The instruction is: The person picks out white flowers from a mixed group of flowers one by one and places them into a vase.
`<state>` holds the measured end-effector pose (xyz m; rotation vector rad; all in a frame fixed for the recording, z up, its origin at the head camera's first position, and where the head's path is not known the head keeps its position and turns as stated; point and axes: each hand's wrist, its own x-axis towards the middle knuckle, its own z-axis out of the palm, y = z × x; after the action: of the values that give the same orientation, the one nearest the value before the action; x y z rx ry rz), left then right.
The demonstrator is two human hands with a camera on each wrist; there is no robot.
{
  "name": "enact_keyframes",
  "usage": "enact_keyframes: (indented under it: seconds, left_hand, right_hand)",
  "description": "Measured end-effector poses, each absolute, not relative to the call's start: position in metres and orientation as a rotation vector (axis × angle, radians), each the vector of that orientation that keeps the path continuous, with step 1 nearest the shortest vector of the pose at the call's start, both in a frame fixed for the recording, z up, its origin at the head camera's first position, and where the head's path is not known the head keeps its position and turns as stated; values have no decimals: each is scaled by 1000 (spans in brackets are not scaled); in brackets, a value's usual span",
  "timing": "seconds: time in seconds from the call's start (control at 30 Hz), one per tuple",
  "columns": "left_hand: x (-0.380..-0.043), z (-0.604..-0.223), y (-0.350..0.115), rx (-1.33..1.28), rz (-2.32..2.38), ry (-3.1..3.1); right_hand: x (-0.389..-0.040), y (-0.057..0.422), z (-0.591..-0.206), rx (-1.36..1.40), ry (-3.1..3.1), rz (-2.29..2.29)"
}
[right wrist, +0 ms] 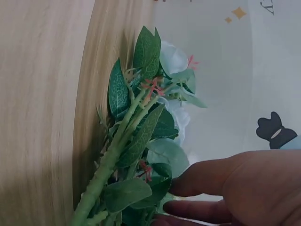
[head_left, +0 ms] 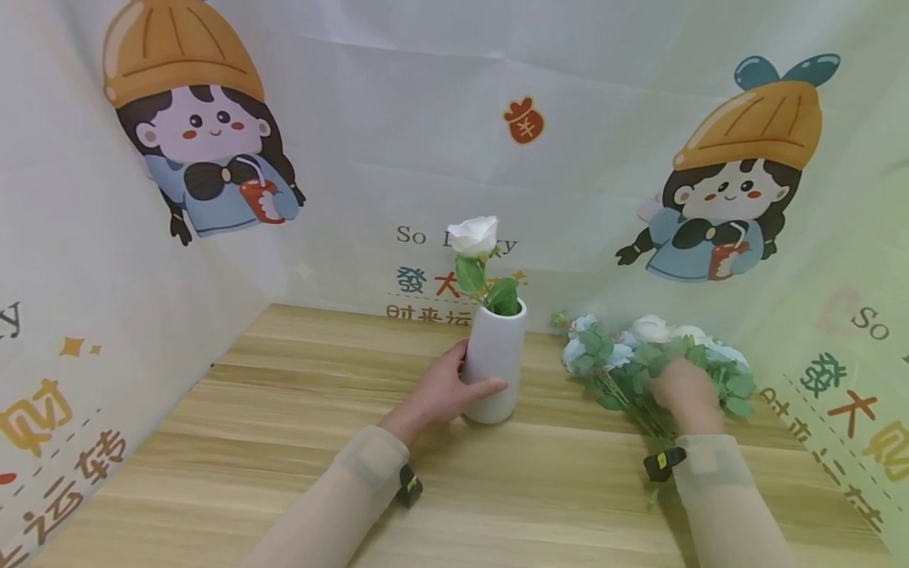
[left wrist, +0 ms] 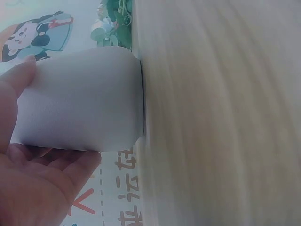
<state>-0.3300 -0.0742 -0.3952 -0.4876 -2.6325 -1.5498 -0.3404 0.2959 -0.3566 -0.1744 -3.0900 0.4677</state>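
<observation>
Left hand [head_left: 443, 392] grips vase [head_left: 492, 363] | its rose [head_left: 474, 237] — head view only | right hand [head_left: 686, 390] at bouquet [head_left: 641, 359], hold unclear

The vase [head_left: 500, 343] is plain white, and the rose [head_left: 474, 235] in it is white with bright green leaves [head_left: 470, 276]. The bunch of flowers [head_left: 616, 356] mixes pale blue and white blooms with green leaves, lighter green stems [right wrist: 101, 181] and small coral-red sprigs [right wrist: 153, 87]. The desk [head_left: 540, 497] is yellowish tan, streaked with darker wood grain. Off-white cloth [head_left: 398, 118] carries cartoon figures [head_left: 227, 189] in orange ribbed hats and blue tops with black bows, plus a red pouch [head_left: 524, 121], golden sparkles [head_left: 72, 347] and teal, red, orange and brown characters. The sleeves [head_left: 319, 501] are cream; the wrist cameras [head_left: 660, 465] are black with yellow marks.
</observation>
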Motion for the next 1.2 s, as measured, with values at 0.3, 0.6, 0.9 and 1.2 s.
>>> enact_keyframes:
  seconds: [0.3, 0.6, 0.9, 1.2]
  left_hand:
    - [-330, -396, -74, -487, -1543, -2630]
    - [-330, -395, -73, -499, -1541, -2631]
    - [-330, -395, -74, -486, -1554, -2631]
    - [-328, -394, -74, -486, -1570, -2629]
  right_hand:
    - [-339, 297, -361, -224, -3149, 412]
    - [-342, 294, -360, -354, -3189, 417]
    - [-345, 294, -360, -413, -3198, 444]
    - [-342, 292, -352, -425, -3164, 500]
